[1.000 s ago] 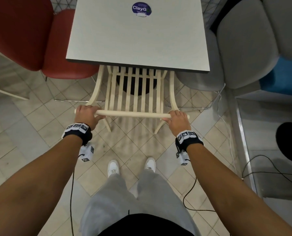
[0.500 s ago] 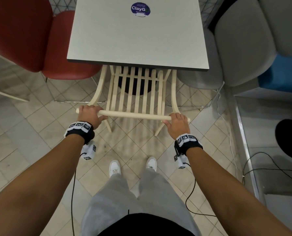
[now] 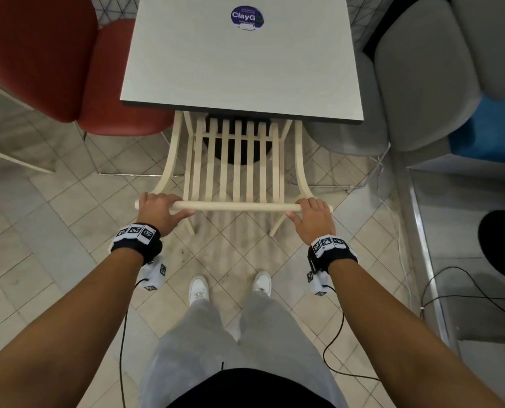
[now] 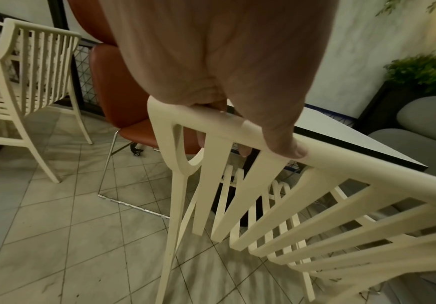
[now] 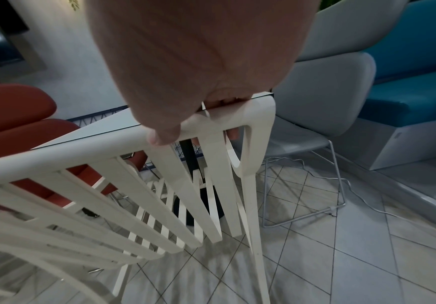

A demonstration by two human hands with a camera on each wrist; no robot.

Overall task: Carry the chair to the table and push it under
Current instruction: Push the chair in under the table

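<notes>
Over the last second the cream chair [image 3: 236, 160] had slid slightly further in, its seat now hidden beneath the worktop [image 3: 239, 63]. The left hand [image 3: 157, 212] and right hand [image 3: 313, 219] stayed wrapped round its top rail; the push looked nearly finished.

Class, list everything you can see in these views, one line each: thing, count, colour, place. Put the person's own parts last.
Slatted chair: one, cream, seat under the table, back rail held.
Table: one, pale grey top, ahead of the person.
Sticker: one, blue, far part of the tabletop.
Padded chair: one, red, left of the table.
Shell chair: one, grey, right of the table.
Bench: one, blue, far right.
Second slatted chair: one, cream, far left.
Plant: one, green, beyond the table.
Cables: several, black and white, on the tiled floor.
Left hand: grips the rail's left end.
Right hand: grips the right end.
Shoes: two, white.
</notes>
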